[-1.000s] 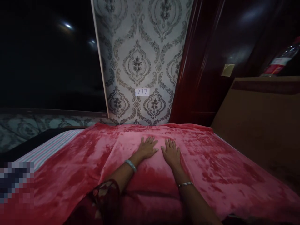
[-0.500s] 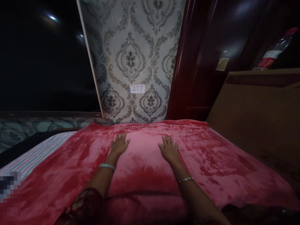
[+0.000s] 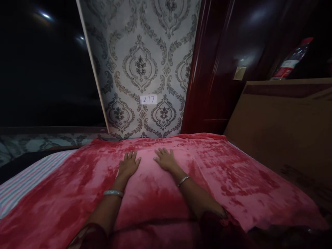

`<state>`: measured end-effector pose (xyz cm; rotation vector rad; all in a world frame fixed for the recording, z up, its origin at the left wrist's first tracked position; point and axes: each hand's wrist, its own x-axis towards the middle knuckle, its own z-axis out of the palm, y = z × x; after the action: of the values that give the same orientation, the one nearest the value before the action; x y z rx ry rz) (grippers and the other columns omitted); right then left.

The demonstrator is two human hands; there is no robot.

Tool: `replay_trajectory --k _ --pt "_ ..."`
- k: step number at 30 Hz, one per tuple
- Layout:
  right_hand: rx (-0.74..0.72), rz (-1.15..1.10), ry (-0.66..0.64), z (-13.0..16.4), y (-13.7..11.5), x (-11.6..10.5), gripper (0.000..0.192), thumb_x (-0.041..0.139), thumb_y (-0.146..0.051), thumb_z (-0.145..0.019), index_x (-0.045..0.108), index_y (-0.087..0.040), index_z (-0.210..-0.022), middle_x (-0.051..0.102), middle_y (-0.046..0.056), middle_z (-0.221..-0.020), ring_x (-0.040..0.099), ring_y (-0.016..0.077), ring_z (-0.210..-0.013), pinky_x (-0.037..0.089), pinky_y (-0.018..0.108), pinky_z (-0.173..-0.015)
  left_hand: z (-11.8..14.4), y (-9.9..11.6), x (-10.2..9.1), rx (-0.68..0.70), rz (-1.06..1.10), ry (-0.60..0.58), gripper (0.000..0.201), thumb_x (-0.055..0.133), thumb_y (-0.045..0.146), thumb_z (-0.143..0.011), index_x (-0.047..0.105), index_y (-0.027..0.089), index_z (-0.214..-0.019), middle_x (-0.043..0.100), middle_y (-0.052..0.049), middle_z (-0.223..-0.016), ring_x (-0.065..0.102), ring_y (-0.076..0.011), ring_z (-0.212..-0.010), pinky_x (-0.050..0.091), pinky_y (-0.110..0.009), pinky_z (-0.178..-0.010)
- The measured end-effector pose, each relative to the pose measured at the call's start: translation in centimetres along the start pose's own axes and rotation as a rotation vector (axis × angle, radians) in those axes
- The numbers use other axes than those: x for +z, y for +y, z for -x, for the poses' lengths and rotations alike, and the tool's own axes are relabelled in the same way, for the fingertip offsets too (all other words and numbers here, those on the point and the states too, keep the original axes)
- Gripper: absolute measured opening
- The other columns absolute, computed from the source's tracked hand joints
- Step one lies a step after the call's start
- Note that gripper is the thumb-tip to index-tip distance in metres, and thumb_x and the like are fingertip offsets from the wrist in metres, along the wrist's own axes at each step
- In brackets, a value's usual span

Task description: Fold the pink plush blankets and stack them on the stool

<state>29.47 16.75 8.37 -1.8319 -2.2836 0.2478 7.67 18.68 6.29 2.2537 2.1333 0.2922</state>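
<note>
one red blanket (image 3: 233, 176) fills the middle. one left hand (image 3: 128, 166) and one right hand (image 3: 166, 160), both spread wide, lie flat on its far part, gripping nothing. two bracelets (image 3: 113, 193): one left, one right. far right, one bottle (image 3: 288, 64) sits on one cardboard box (image 3: 275, 128).

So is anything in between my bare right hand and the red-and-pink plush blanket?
Nothing visible: your right hand appears to rest palm-down directly on the blanket, and no object shows between them.
</note>
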Motion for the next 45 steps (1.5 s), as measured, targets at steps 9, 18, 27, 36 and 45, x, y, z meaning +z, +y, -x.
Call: replay_trajectory --k 9,18,27,36,45 --pt "0.558 -0.043 0.067 3.7 11.9 0.7 0.062 0.016 -0.05 -0.102 0.023 -0.027 -0.159 0.035 0.012 -0.16 0.032 0.0257 -0.146 0.026 0.054 -0.113 -0.3 0.0 0.1 0.002 0.054 -0.015 0.064 0.023 0.05 -0.099 0.033 0.022 -0.155 0.028 -0.011 -0.164 0.023 -0.0316 -0.151 0.037 -0.059 -0.111" --pt "0.566 -0.054 0.032 4.9 10.6 -1.1 0.063 0.017 -0.051 -0.103 0.02 -0.024 -0.16 0.026 0.016 -0.163 0.026 0.0303 -0.149 0.026 0.058 -0.113 0.0 0.2 -1.8 -0.017 0.035 -0.099 0.066 0.025 0.053 -0.098 0.03 0.023 -0.157 0.026 -0.012 -0.165 0.023 -0.0316 -0.151 0.032 -0.059 -0.114" --pt "0.131 0.098 0.085 12.7 1.2 1.8 0.055 0.023 -0.042 -0.104 0.029 -0.029 -0.157 0.021 0.007 -0.167 0.016 0.0265 -0.153 0.015 0.053 -0.119 10.6 7.1 -0.9 0.389 0.01 -0.031 0.058 0.036 0.047 -0.099 0.036 0.027 -0.154 0.031 -0.008 -0.163 0.025 -0.0265 -0.151 0.015 -0.054 -0.123" --pt "0.127 0.155 0.123 15.5 1.6 3.1 0.054 0.03 -0.042 -0.103 0.036 -0.029 -0.155 0.027 0.005 -0.164 0.021 0.0263 -0.152 0.016 0.051 -0.12 14.6 6.4 0.2 0.402 -0.062 0.006 0.061 0.036 0.052 -0.099 0.039 0.023 -0.153 0.03 -0.011 -0.163 0.024 -0.0287 -0.151 0.014 -0.056 -0.123" --pt "0.346 0.008 0.307 20.1 10.4 5.1 0.055 0.026 -0.039 -0.103 0.039 -0.02 -0.154 0.044 0.016 -0.154 0.042 0.0287 -0.14 0.036 0.047 -0.11 16.7 -6.1 1.1 0.078 0.078 0.136 0.059 0.034 0.045 -0.099 0.041 0.018 -0.151 0.04 -0.013 -0.158 0.039 -0.03 -0.145 0.031 -0.05 -0.119"
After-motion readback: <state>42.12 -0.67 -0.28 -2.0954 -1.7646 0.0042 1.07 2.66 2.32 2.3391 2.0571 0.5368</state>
